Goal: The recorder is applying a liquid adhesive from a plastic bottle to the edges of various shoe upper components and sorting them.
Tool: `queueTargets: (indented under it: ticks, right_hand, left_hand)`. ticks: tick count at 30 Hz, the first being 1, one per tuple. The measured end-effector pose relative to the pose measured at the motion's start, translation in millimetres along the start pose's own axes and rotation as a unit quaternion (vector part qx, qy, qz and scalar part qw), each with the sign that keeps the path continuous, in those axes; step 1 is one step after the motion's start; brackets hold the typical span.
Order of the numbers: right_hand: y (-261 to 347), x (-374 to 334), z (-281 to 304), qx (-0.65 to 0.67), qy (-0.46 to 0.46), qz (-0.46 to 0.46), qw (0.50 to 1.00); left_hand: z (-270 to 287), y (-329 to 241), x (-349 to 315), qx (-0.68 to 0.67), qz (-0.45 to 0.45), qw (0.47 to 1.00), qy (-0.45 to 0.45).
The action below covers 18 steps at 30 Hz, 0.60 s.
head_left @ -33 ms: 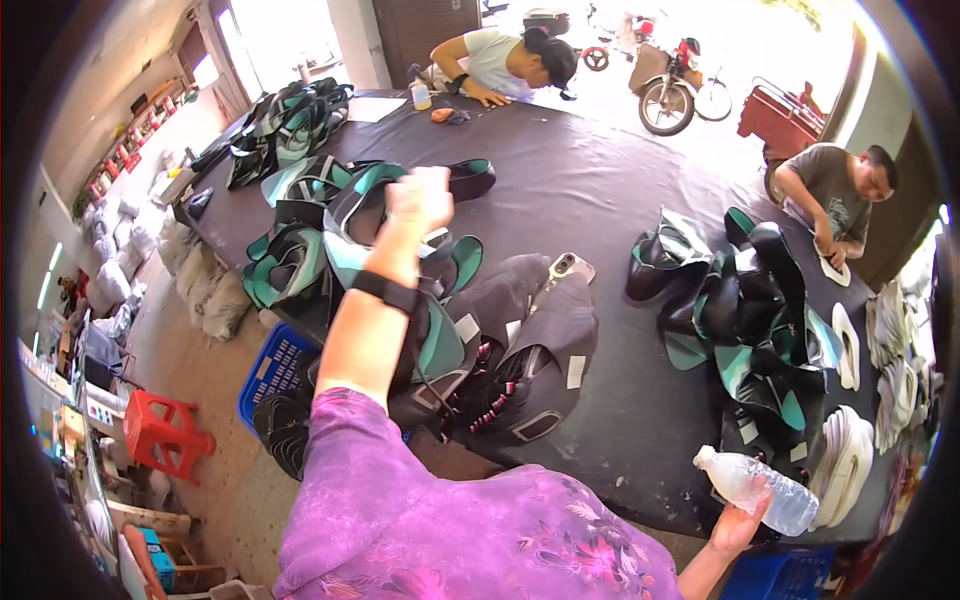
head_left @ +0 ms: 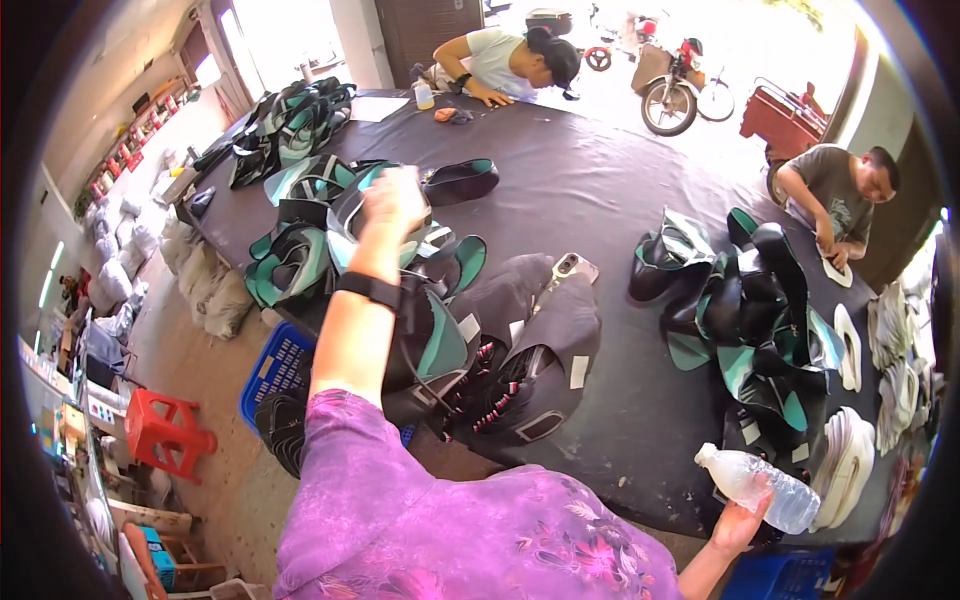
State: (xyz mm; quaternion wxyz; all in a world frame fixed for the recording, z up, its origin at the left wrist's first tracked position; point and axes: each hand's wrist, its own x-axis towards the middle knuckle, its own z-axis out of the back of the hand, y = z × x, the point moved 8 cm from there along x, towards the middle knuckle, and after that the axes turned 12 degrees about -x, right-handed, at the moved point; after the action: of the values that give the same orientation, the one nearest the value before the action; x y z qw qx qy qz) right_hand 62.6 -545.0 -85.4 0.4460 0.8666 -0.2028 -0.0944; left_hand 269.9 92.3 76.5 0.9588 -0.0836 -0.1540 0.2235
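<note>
Clear plastic bottle [head_left: 757, 487] in your right hand [head_left: 735, 525], nearer you than the smartphone [head_left: 572, 268] and well to its right; your fingers are wrapped around its lower half, the bottle tilted with its neck pointing left. Your left hand [head_left: 396, 200] reaches over black-and-teal shoe uppers [head_left: 293, 262], left of the smartphone and farther from you; blur covers its fingers, so whether they grip anything cannot be told. Dark grey uppers [head_left: 560, 335] lie beneath the smartphone on the black worktop [head_left: 570, 170]. A second pile [head_left: 752, 290] of uppers sits to its right, with white sole-shaped pieces [head_left: 842, 462] farther right. Beyond the smartphone, one co-worker [head_left: 495, 62] leans on the worktop; another [head_left: 835, 195], far to its right, handles a white piece [head_left: 838, 273]. Left of the smartphone and nearer you stands a blue plastic basket [head_left: 272, 372].
</note>
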Motion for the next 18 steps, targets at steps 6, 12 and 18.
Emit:
queueTargets:
  ticks: [6,12,18]
  right_hand:
    - [-19,1,-18,0.026,-0.021,-0.039,0.999]
    - [-19,-4,-31,0.034,-0.004,-0.047,0.998]
    - [-6,-2,-33,0.011,0.001,-0.003,1.000]
  left_hand:
    - [-20,167,-25,-0.137,0.222,0.964,-0.045]
    - [-6,141,-1,-0.171,0.022,0.977,-0.124]
    - [90,7,-30,-0.330,-0.155,0.898,-0.247]
